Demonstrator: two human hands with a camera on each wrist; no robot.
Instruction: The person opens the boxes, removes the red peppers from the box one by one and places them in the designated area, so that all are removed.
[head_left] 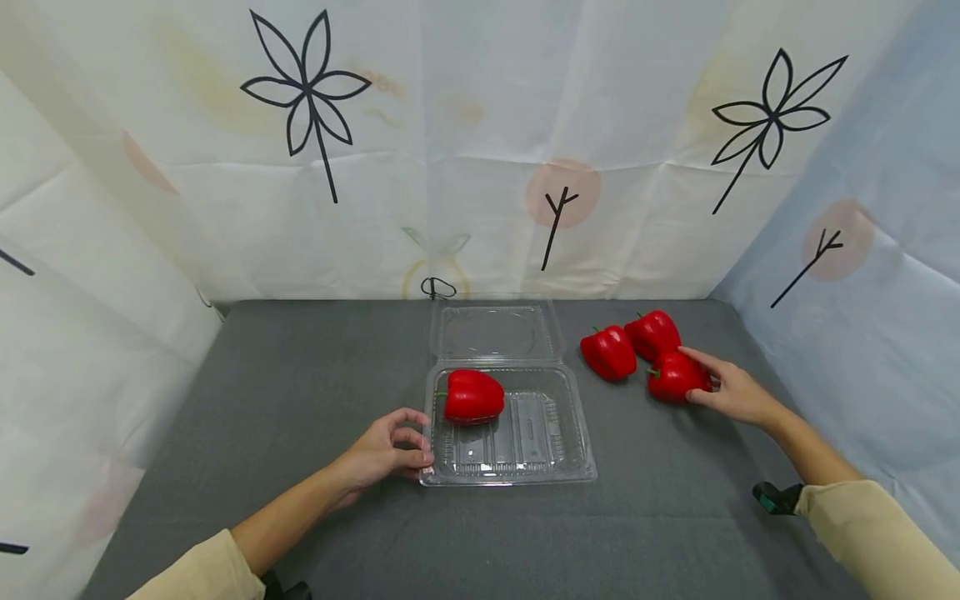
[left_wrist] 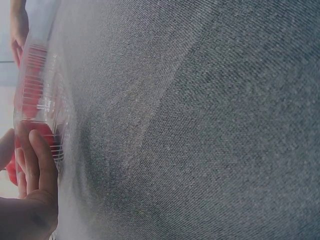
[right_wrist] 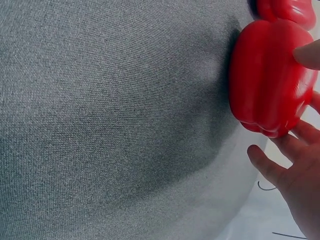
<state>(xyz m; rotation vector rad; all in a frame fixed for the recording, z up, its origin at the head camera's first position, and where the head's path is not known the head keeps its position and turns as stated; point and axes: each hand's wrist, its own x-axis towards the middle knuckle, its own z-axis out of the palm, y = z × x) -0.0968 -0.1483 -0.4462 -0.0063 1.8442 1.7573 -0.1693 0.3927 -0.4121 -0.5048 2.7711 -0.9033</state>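
Note:
On the grey table, a clear plastic clamshell container lies with its lid folded back. One red bell pepper lies on its side in the container's left part, its stem toward the left. My left hand holds the container's left rim; in the left wrist view its fingers lie against the clear wall. To the right, my right hand grips another red bell pepper, which appears to rest on the table. In the right wrist view, thumb and fingers spread around that pepper.
Two more red bell peppers, one nearer the container and one farther back, lie beside the gripped one. Patterned white cloth stands behind the grey table and along both sides.

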